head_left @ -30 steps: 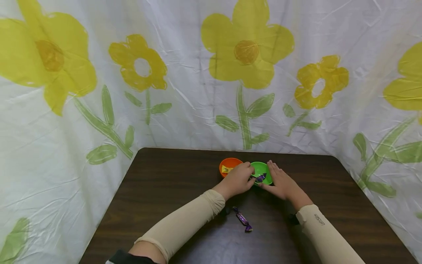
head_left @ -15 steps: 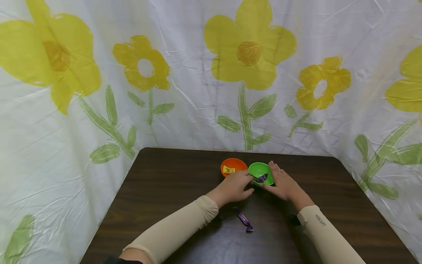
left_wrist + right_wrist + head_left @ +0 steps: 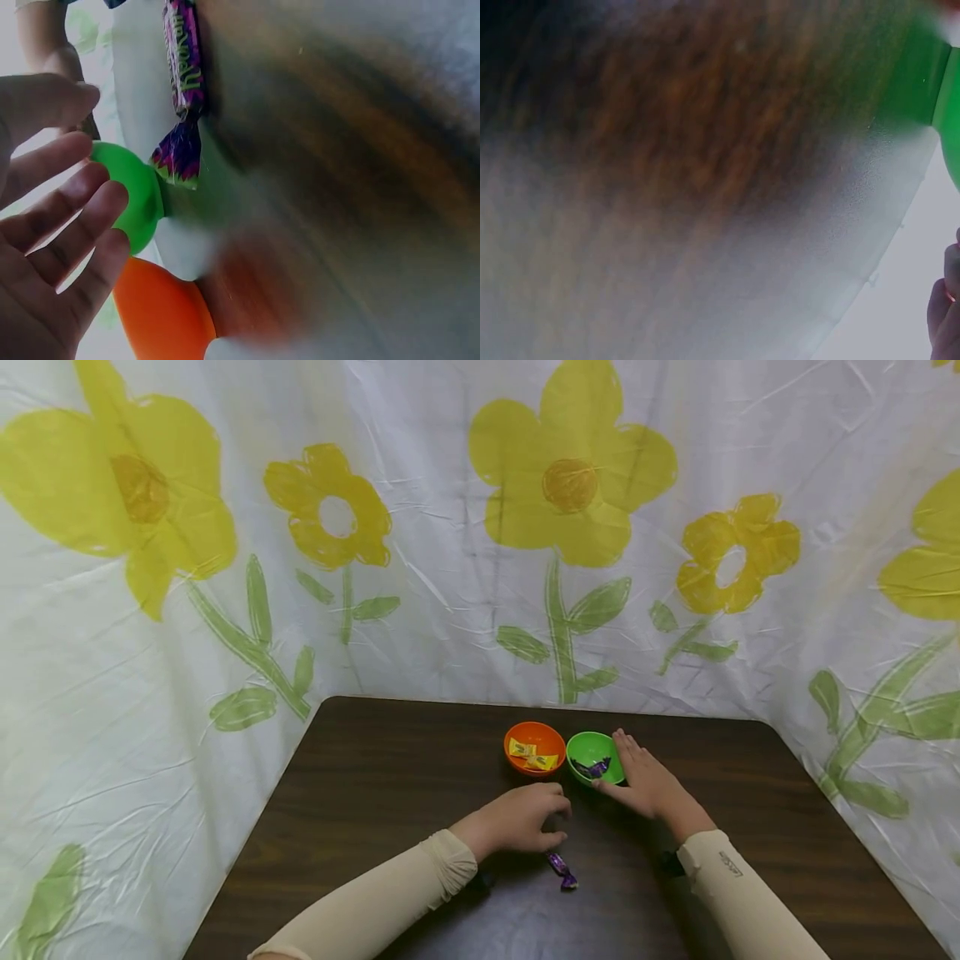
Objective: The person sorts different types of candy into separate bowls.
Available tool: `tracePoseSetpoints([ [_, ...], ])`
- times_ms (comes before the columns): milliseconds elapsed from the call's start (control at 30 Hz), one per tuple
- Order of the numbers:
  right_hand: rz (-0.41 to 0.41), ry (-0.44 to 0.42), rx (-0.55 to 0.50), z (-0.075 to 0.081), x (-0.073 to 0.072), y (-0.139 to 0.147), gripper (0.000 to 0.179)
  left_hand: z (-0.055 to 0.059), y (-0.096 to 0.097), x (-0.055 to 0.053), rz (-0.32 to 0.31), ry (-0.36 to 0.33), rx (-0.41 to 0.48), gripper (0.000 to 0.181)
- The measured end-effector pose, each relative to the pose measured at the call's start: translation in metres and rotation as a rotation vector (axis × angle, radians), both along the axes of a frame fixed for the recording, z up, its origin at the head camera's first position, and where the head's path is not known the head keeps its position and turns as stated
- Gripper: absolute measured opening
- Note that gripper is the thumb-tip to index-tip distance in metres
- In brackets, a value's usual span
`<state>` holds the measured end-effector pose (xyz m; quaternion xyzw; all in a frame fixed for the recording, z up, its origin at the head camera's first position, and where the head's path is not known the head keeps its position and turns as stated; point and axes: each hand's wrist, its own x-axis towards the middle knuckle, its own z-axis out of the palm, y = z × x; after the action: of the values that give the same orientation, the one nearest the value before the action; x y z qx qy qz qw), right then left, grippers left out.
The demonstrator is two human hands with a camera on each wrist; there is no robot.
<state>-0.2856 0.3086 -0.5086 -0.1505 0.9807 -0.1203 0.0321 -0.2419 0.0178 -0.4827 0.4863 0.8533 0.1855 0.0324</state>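
Observation:
My left hand point(image 3: 525, 817) hovers over the table with loosely bent, spread fingers and nothing between them. Just beyond its fingertips lies a purple wrapped candy point(image 3: 561, 870), one end hidden behind the hand; the left wrist view shows the candy point(image 3: 185, 67) with its twisted wrapper end. My right hand point(image 3: 651, 783) rests against the right side of a green bowl point(image 3: 587, 742), thumb at the near rim and fingers along the far side. Purple candy point(image 3: 592, 768) lies inside that bowl. Beside it on the left stands an orange bowl point(image 3: 534, 731) holding two yellow-wrapped candies point(image 3: 542, 762).
Both bowls stand near the far edge of a dark wood-grain table point(image 3: 390, 760). A white curtain point(image 3: 435, 610) with large yellow flowers hangs around the table's back and sides.
My left hand has drawn back from the green bowl toward the near candy, its fingers loosening and leaving purple candy in the bowl. The right hand stays at the green bowl.

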Motion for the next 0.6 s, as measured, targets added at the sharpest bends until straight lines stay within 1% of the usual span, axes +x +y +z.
tracePoseSetpoints([
  [33, 0.0, -0.001, -0.001, 0.0, 0.0, 0.0, 0.109, 0.0, -0.001, 0.001, -0.013, -0.004, -0.003, 0.026],
  [100, -0.001, -0.002, 0.0, 0.0, 0.0, 0.0, 0.109, -0.001, -0.002, 0.003, -0.042, 0.012, -0.022, 0.026],
  [267, -0.005, -0.004, 0.001, -0.001, 0.0, 0.0, 0.11, -0.007, -0.003, 0.005, -0.1, 0.077, -0.078, 0.035],
  [400, -0.004, -0.005, -0.004, 0.0, 0.0, 0.0, 0.11, -0.01, -0.002, 0.008, -0.11, 0.084, -0.106, 0.037],
  [600, -0.003, -0.008, -0.004, 0.0, 0.001, 0.001, 0.109, -0.01, -0.001, 0.013, -0.107, 0.091, -0.168, 0.034],
])
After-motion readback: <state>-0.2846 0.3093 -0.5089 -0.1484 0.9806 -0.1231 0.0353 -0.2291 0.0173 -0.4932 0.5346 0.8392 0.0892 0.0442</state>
